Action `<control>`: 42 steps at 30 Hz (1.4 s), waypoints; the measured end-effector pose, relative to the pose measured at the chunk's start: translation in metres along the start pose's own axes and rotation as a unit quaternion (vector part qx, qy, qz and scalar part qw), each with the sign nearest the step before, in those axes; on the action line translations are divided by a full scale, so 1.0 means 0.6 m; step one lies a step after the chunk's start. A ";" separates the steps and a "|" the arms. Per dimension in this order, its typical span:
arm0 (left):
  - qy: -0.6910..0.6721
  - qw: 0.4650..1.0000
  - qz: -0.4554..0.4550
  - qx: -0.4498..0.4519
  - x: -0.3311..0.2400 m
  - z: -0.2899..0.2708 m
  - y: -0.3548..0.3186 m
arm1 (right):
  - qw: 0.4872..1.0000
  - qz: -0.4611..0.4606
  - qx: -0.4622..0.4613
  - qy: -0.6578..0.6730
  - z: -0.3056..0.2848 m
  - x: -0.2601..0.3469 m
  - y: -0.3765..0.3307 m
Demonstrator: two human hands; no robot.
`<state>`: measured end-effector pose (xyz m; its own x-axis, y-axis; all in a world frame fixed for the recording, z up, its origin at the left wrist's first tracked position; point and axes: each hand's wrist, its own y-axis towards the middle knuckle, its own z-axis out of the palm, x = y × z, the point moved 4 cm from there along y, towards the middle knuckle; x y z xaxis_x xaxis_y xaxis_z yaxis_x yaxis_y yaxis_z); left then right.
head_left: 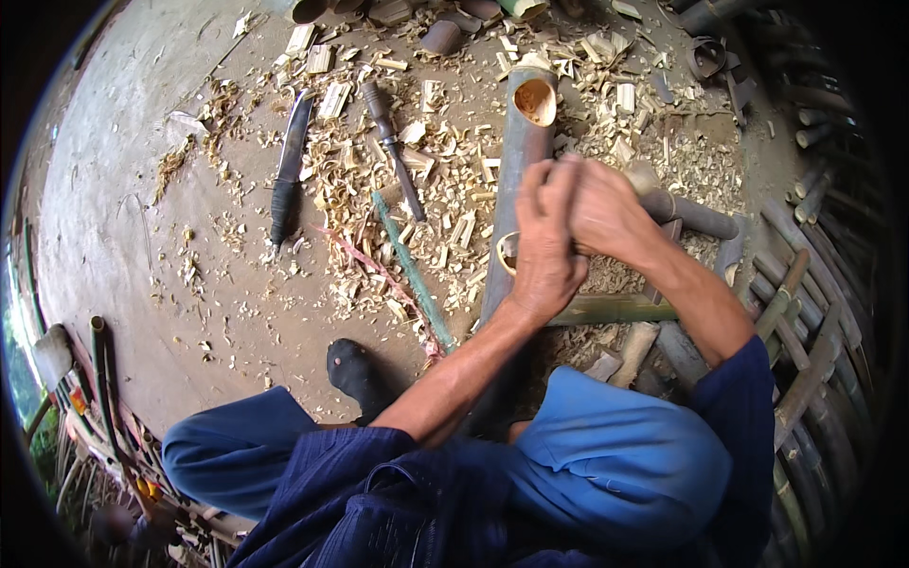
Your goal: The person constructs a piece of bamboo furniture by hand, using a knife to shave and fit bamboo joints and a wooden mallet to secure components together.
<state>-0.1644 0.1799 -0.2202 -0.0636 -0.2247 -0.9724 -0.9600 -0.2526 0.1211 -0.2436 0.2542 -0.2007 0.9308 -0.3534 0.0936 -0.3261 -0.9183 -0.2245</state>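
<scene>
A thick grey bamboo pole [511, 180] lies lengthwise in front of me, with a slanted oval hole near its far end and another opening beside my left wrist. Above this pole my left hand [547, 241] is closed, its fingers bent and pressed together. Against it, slightly to the right, is my right hand [606, 208], blurred by motion with its fingers partly hidden. Whatever lies between the hands, if anything, cannot be made out. A knife [291, 170] with a dark wrapped handle lies left on the ground. Nearer the pole rests a chisel-like tool [393, 151] with a dark handle.
Pale wood shavings [464, 232] cover the ground around the pole. A green strip [407, 260] and a pinkish strip [374, 270] lie among them. To the right, a dark bamboo piece [696, 213] and a greenish bamboo crosspiece [615, 309] adjoin the work. Stacked bamboo [814, 350] lines the right side.
</scene>
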 end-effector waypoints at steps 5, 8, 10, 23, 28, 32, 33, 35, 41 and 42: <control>-0.041 0.999 -0.007 -0.009 0.016 -0.002 -0.005 | 0.994 0.106 0.031 -0.009 0.035 0.007 -0.010; 0.127 0.895 -0.057 0.423 -0.010 0.058 -0.001 | 0.821 0.429 0.143 0.349 0.091 0.029 -0.130; 0.116 0.817 -0.010 0.565 -0.023 0.115 -0.019 | 0.610 0.598 0.030 0.519 0.133 0.072 -0.214; -0.095 0.994 -0.052 -0.035 0.017 -0.026 0.014 | 0.983 0.032 0.177 -0.046 0.014 0.005 0.067; -0.011 0.999 -0.050 -0.014 0.003 0.000 -0.011 | 0.993 0.001 0.119 -0.012 0.026 -0.009 0.025; 0.055 0.988 -0.091 0.109 -0.035 0.054 -0.046 | 0.967 -0.016 0.176 0.185 0.008 -0.007 -0.064; 0.057 0.982 -0.102 0.147 -0.040 0.057 -0.046 | 0.957 0.035 0.177 0.227 0.021 -0.011 -0.086; 0.062 0.967 -0.124 0.216 -0.042 0.058 -0.043 | 0.916 0.127 0.195 0.327 0.065 -0.013 -0.123; 0.070 0.917 -0.168 0.355 -0.030 0.066 -0.043 | 0.748 0.290 0.309 0.511 0.119 0.030 -0.163; 0.069 0.904 -0.161 0.391 -0.024 0.068 -0.042 | 0.711 0.316 0.310 0.546 0.134 0.046 -0.172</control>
<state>-0.1505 0.2276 -0.2173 0.2371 -0.3859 -0.8915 -0.8256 0.4037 -0.3943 -0.1710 0.3536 -0.2531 -0.1642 -0.8995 0.4050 -0.1705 -0.3785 -0.9098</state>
